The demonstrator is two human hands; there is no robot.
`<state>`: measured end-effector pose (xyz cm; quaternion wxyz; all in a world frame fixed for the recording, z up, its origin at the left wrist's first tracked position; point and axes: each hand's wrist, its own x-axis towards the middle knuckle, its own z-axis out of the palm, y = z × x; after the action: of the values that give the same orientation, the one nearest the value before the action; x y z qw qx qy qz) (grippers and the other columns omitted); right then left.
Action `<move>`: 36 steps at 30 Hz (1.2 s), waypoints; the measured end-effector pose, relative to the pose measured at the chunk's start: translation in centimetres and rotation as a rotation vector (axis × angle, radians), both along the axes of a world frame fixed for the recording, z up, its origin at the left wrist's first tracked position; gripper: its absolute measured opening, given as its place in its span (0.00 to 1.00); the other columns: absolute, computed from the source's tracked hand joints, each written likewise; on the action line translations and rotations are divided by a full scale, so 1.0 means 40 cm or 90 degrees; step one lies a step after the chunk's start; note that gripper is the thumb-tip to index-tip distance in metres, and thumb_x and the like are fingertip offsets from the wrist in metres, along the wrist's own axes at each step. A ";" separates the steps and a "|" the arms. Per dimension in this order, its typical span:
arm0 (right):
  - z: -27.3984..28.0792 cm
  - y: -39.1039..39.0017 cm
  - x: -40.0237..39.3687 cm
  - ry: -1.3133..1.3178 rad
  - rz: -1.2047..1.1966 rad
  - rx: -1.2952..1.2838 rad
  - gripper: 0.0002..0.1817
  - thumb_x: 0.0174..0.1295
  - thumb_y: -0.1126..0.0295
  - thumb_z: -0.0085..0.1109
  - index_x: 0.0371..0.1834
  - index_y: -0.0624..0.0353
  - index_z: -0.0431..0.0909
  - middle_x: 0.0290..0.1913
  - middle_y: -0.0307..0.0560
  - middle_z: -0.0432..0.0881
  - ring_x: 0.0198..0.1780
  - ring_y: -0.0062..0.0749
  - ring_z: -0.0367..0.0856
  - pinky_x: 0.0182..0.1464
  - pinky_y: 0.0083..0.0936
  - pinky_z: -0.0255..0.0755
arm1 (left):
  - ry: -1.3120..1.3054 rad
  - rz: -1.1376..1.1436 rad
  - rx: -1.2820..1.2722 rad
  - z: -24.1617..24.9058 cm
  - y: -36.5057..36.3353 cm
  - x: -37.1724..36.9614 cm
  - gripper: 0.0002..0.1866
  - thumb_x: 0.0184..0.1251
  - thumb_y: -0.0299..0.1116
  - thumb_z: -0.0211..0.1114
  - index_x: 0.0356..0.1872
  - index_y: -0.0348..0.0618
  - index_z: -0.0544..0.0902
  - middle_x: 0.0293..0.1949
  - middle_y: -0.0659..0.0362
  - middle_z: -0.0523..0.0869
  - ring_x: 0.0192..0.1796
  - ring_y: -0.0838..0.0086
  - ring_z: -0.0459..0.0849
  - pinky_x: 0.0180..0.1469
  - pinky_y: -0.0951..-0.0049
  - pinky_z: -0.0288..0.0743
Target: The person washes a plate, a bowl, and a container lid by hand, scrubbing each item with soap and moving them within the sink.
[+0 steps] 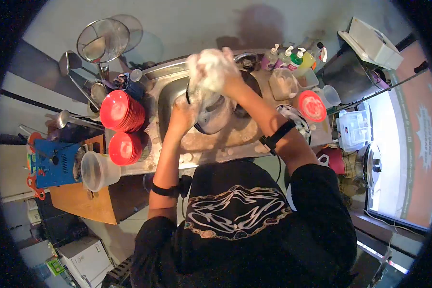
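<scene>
Over the sink (166, 103), both hands work at a round, soapy metal pan (215, 119) that is tilted in the basin. My left hand (185, 109) is closed at the pan's left side, by a thin black handle-like part. Suds cover part of its fingers. My right hand (228, 77) is above the pan, wrapped in a big lump of white foam (209, 69). Its fingers look curled, but the foam hides what they press on. The pan's far side is hidden behind the hands and foam.
Stacked red bowls (122, 111) and a second red stack (125, 148) stand left of the sink. A clear plastic tub (100, 171) is at the left front. On the right are pump bottles (283, 57), plastic containers (283, 84) and a foamy red bowl (312, 106).
</scene>
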<state>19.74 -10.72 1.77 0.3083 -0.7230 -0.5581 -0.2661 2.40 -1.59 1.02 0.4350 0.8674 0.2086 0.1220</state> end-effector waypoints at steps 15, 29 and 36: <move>-0.025 0.004 0.015 1.080 0.296 0.173 0.12 0.64 0.66 0.65 0.47 0.58 0.83 0.40 0.37 0.84 0.38 0.21 0.81 0.40 0.22 0.76 | -0.302 0.471 -0.083 -0.038 0.039 0.073 0.23 0.75 0.45 0.58 0.45 0.28 0.84 0.34 0.44 0.88 0.33 0.58 0.86 0.37 0.62 0.77; 0.053 -0.086 0.187 0.181 0.309 -0.069 0.15 0.59 0.71 0.70 0.48 0.62 0.81 0.32 0.34 0.82 0.28 0.17 0.73 0.30 0.19 0.72 | -0.365 0.235 -0.327 0.084 0.075 0.052 0.24 0.72 0.43 0.64 0.58 0.32 0.79 0.51 0.54 0.84 0.48 0.70 0.83 0.51 0.69 0.78; 0.145 -0.034 -0.056 1.208 0.171 0.500 0.09 0.66 0.71 0.63 0.46 0.52 0.74 0.29 0.34 0.77 0.23 0.17 0.73 0.18 0.20 0.66 | -0.543 0.445 -0.417 0.107 0.018 0.172 0.21 0.78 0.43 0.56 0.57 0.34 0.78 0.55 0.54 0.82 0.51 0.72 0.80 0.53 0.67 0.76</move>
<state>17.51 -12.09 7.56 0.8625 -0.4156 -0.0358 0.2866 9.28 -0.87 5.29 0.6567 0.4456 0.3146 0.5208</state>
